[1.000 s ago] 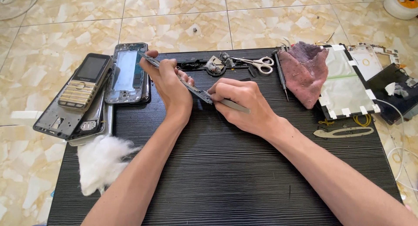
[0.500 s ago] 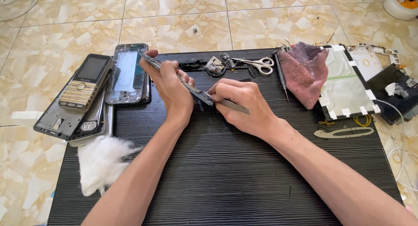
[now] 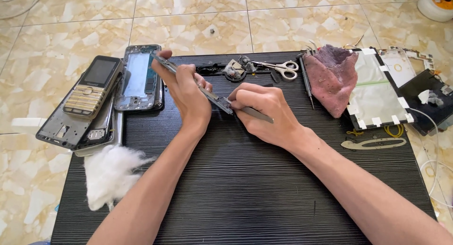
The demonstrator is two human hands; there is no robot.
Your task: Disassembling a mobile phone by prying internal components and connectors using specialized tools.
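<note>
My left hand (image 3: 186, 91) grips a thin phone frame (image 3: 218, 101) edge-on, tilted from upper left to lower right above the black ribbed mat (image 3: 245, 188). My right hand (image 3: 264, 114) pinches metal tweezers (image 3: 257, 114), whose tip touches the frame's lower end. Both hands meet near the mat's upper middle. What the tweezers' tip holds is too small to tell.
At left lie a keypad phone (image 3: 92, 87) on grey phone shells (image 3: 71, 129) and an opened phone body (image 3: 140, 77). White cotton (image 3: 111, 174) sits lower left. Scissors (image 3: 278, 68), a small part (image 3: 234, 69), a pink cloth (image 3: 330, 77), a taped panel (image 3: 380, 91) and a screwdriver (image 3: 307, 84) lie along the top and right.
</note>
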